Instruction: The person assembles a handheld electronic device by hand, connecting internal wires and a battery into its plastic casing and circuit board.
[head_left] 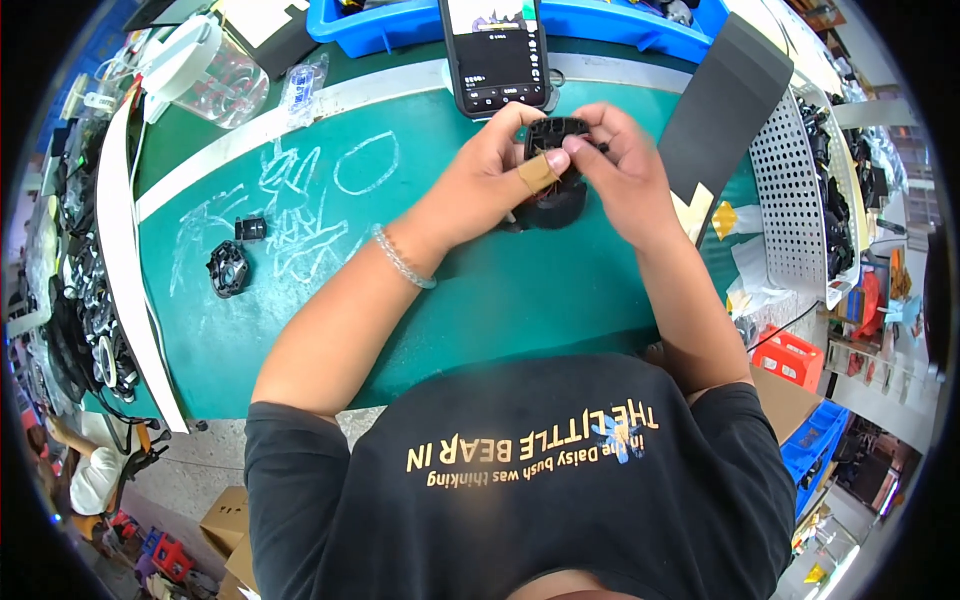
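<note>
Well, the left hand (508,165) and right hand (625,165) are curled snugly round a black plastic part (543,132) over the green tabletop (480,310). A perforated basket (800,205) holds black pieces; a blue tray (365,38), assorted parts. White scrawl marks the tabletop; pale lettering crosses the shirt (530,520).

Bright, even light covers the green tabletop (520,300), dimming to a soft shadow beside the black T-shirt (540,530); straight edges bow outward (plain fisheye distortion), and detail softens near the rim.
</note>
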